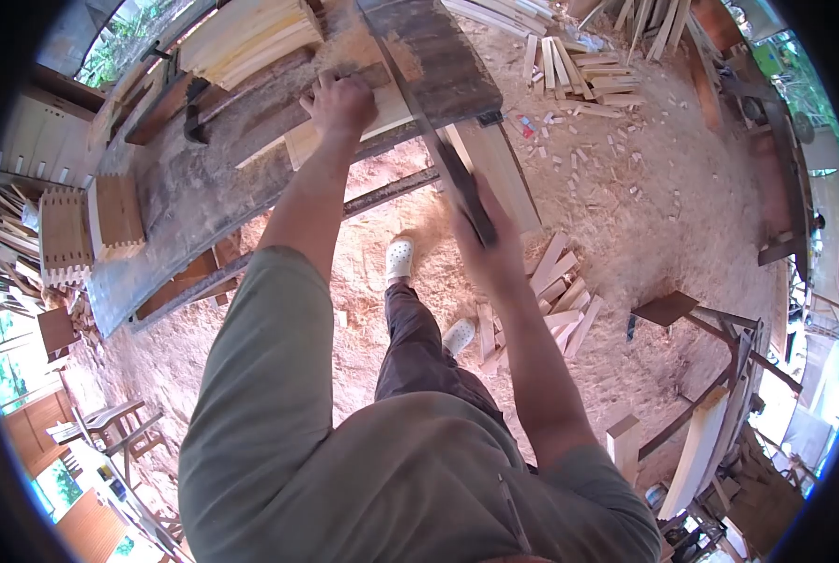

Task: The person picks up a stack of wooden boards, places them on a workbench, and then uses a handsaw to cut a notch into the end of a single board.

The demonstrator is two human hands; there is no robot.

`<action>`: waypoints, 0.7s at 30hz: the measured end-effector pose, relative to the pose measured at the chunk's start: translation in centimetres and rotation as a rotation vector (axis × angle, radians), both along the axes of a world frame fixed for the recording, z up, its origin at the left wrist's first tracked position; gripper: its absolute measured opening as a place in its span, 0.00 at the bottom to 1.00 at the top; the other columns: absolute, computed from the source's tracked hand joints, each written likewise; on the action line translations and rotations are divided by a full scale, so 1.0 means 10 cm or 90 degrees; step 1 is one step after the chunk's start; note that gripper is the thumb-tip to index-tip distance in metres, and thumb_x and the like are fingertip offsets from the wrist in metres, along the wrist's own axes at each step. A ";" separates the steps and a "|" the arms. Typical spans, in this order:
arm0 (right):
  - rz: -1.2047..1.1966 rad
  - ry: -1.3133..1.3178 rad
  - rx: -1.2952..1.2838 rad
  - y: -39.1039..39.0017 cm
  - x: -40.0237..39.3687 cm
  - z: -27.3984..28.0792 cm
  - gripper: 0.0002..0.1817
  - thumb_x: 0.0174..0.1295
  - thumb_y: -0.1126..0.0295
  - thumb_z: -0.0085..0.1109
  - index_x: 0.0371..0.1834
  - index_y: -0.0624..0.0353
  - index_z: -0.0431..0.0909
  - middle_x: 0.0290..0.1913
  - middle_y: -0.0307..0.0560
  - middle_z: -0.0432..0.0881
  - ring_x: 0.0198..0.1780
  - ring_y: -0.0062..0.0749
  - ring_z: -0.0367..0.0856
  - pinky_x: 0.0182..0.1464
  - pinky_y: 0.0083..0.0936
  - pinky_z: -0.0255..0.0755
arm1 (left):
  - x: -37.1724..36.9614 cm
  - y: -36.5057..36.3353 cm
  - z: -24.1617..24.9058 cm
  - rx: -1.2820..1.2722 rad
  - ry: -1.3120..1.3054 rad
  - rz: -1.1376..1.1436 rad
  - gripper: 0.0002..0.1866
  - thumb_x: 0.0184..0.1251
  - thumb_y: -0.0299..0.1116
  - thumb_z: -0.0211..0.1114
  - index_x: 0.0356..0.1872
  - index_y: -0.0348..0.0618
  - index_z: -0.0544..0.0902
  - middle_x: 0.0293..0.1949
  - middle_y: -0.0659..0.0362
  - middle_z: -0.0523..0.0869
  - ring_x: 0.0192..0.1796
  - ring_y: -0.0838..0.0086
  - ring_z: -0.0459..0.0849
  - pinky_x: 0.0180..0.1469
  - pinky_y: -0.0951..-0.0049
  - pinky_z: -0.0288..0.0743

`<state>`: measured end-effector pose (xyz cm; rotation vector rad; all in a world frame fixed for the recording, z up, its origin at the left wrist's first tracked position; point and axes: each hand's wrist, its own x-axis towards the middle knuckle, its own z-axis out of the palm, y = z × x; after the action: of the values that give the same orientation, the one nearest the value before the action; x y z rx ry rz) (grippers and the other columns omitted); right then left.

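Note:
My left hand [341, 103] presses down with bent fingers on a pale wooden board [389, 111] that lies on the workbench [199, 178]. My right hand [491, 242] is wrapped round the dark handle of a handsaw [414, 101], slightly smeared by motion. The saw's long blade runs up and away across the bench beside the board, to the right of my left hand. Whether the teeth are in the wood cannot be made out.
A hammer [194, 122] and a stack of pale boards [249, 42] lie on the bench. Notched wooden pieces [66, 235] stand at its left end. Offcuts [566, 296] and sawdust cover the floor near my feet, with more strips [583, 75] piled at the back right.

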<state>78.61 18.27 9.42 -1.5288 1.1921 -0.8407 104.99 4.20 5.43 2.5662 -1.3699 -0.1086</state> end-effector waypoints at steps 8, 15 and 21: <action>-0.011 0.037 0.059 0.94 -0.66 0.16 0.33 0.65 0.73 0.61 0.74 0.66 0.63 0.49 0.59 0.86 0.50 0.41 0.89 0.51 0.30 0.79 | 0.03 -0.02 0.00 0.012 -0.004 -0.016 0.26 0.77 0.43 0.42 0.55 0.37 0.85 0.67 0.49 0.73 0.72 0.57 0.70 0.77 0.39 0.48; -0.004 0.028 -0.001 0.89 -0.69 0.27 0.32 0.65 0.74 0.59 0.73 0.66 0.64 0.47 0.57 0.86 0.49 0.33 0.88 0.49 0.27 0.79 | 0.00 -0.02 0.04 0.000 -0.005 -0.003 0.27 0.77 0.44 0.41 0.52 0.37 0.86 0.68 0.49 0.73 0.72 0.56 0.69 0.78 0.40 0.47; -0.015 -0.017 -0.008 -0.04 0.11 0.07 0.33 0.66 0.71 0.62 0.75 0.59 0.65 0.43 0.54 0.86 0.43 0.29 0.87 0.46 0.26 0.78 | 0.06 -0.02 0.03 -0.011 0.003 -0.008 0.29 0.76 0.46 0.40 0.53 0.35 0.85 0.69 0.48 0.72 0.73 0.54 0.69 0.77 0.38 0.47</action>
<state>79.69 17.89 10.14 -1.5119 1.1902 -0.8837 105.57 3.95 5.76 2.5415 -1.3795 -0.1040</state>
